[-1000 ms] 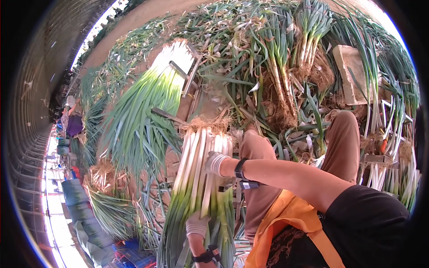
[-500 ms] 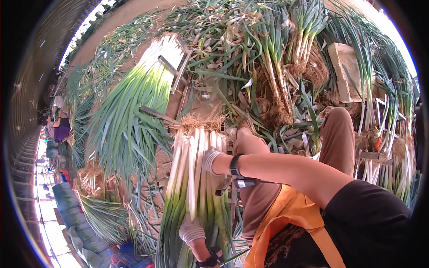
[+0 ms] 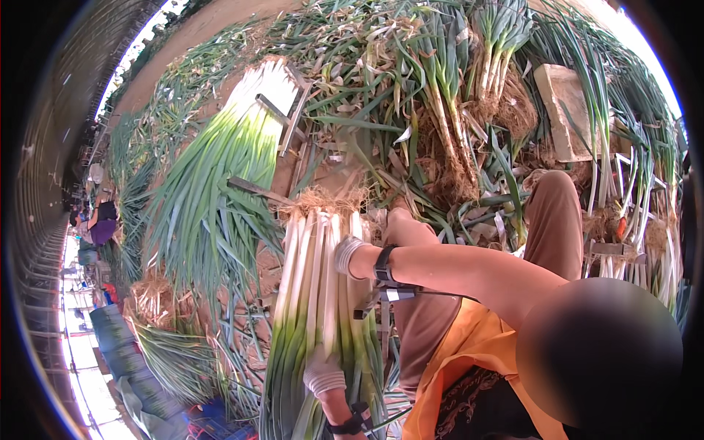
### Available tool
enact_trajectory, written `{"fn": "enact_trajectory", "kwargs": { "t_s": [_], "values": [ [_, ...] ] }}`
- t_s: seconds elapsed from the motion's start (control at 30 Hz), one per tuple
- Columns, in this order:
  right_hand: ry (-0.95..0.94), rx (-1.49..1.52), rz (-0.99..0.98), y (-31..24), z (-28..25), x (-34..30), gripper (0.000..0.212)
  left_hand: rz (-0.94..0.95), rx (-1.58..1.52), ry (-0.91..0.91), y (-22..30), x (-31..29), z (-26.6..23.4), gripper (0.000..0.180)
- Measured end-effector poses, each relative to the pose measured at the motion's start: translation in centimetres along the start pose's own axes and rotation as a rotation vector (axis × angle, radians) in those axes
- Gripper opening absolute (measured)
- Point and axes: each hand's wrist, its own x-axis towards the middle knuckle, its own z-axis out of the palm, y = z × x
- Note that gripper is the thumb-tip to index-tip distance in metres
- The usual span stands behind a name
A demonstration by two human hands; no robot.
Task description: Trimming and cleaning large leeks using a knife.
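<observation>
A bundle of leeks (image 3: 293,286) lies in front of me, its white stalks up and roots at the far end, green leaves toward the lower edge. My left hand (image 3: 324,370), in a pale glove, is closed on a leek stalk where white turns to green. My right hand (image 3: 350,257), gloved too, rests closed against the white stalks nearer the roots; its fingertips are partly hidden. A dark strap sits round each wrist. Beyond the bundle, a short bar (image 3: 257,191) stands near the roots.
Another cleaned leek pile (image 3: 213,161) lies on a metal frame (image 3: 295,117) to the far left. Untrimmed leeks with muddy roots (image 3: 455,176) lie ahead. A pale block (image 3: 568,114) sits among leaves at the right. Another person (image 3: 103,216) is far left.
My left hand has moved slightly to the right and up along the bundle, shifting the leek stalk under it. My right hand has hardly moved.
</observation>
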Motion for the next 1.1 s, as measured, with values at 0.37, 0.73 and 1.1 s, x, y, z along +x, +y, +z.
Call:
{"fn": "enact_trajectory", "kwargs": {
  "t_s": [0.37,0.73,1.1],
  "values": [
    [-0.092,-0.051,0.069,1.2,2.2,1.7,0.028,0.134,0.435,0.024,1.5,0.6,5.7,0.037],
    [0.249,0.039,0.239,6.8,-0.4,5.2,0.024,0.032,0.452,-0.051,2.0,0.7,5.1,0.036],
    [0.203,-0.012,0.228,5.3,-1.6,5.1,0.027,-0.078,0.399,-0.092,0.7,-1.2,1.6,0.023]
  ]
}}
